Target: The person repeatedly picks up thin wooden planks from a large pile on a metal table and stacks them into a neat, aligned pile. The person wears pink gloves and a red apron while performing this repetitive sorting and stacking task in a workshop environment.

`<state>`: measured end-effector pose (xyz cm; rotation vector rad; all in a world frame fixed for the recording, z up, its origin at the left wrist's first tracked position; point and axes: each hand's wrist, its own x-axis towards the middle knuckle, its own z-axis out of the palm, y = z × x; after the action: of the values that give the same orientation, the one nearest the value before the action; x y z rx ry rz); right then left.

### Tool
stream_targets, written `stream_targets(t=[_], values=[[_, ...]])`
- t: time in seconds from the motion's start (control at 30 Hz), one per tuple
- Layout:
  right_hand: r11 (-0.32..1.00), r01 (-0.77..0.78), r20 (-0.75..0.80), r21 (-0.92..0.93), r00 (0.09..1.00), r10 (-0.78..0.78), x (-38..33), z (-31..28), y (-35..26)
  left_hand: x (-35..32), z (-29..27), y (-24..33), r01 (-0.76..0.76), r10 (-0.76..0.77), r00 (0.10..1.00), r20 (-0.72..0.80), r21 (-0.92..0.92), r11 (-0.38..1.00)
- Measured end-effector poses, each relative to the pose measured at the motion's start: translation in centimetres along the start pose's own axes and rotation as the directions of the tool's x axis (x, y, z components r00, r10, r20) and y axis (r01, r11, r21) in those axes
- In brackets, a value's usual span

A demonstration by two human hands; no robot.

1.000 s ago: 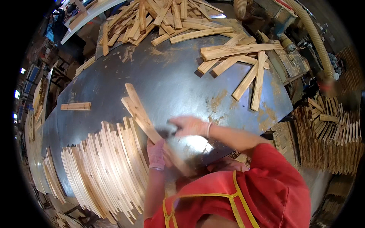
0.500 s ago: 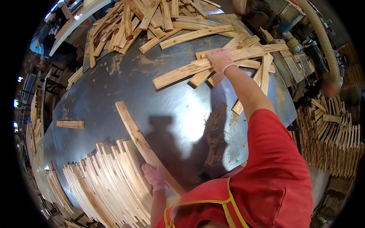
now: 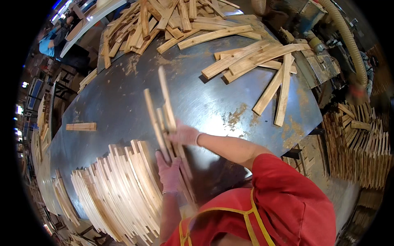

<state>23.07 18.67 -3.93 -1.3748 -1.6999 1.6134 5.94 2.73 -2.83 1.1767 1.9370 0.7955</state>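
Observation:
Both hands, in pinkish gloves, are at a small bunch of wooden strips [image 3: 152, 117] standing on edge, blurred by motion, in front of my body. My right hand [image 3: 184, 134] grips the bunch from its right side, near the middle. Lower down, my left hand [image 3: 168, 174] closes on the strips from the left, its fingertips partly hidden. Just left of that hand, a tight row of pale wooden strips [image 3: 119, 184] stands side by side on the metal table [image 3: 123, 98].
Loose strips [image 3: 262, 61] lie crossed at the table's right. A larger heap of strips [image 3: 164, 20] covers the far end. One short piece [image 3: 81, 126] lies at left. Machinery with a ribbed hose [image 3: 349, 41] stands far right, above stacked wood [image 3: 353, 147] beyond the table edge.
My right hand has come back from the loose strips at right, bringing several to my left hand. The single strip at my left hand is now bunched with them.

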Motion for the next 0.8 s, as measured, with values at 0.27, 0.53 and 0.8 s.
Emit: stream_targets(t=[0.27,0.53,0.8], values=[[0.702,-0.085,-0.25,-0.707,0.959,-0.136,-4.0,-19.0,-8.3,-1.8,-0.1,3.5,0.005,-0.022,1.0,0.018,0.657,0.754],[0.199,-0.269,-0.294,-0.942,0.949,-0.111,-1.3,-34.8,1.0,-1.4,0.3,3.9,-0.03,0.023,1.0,0.02,0.644,0.765],[0.983,-0.168,0.065,0.076,0.985,0.163,-3.9,-22.5,-3.1,-1.7,0.1,3.2,-0.048,0.064,0.998,-0.005,0.617,0.785]])
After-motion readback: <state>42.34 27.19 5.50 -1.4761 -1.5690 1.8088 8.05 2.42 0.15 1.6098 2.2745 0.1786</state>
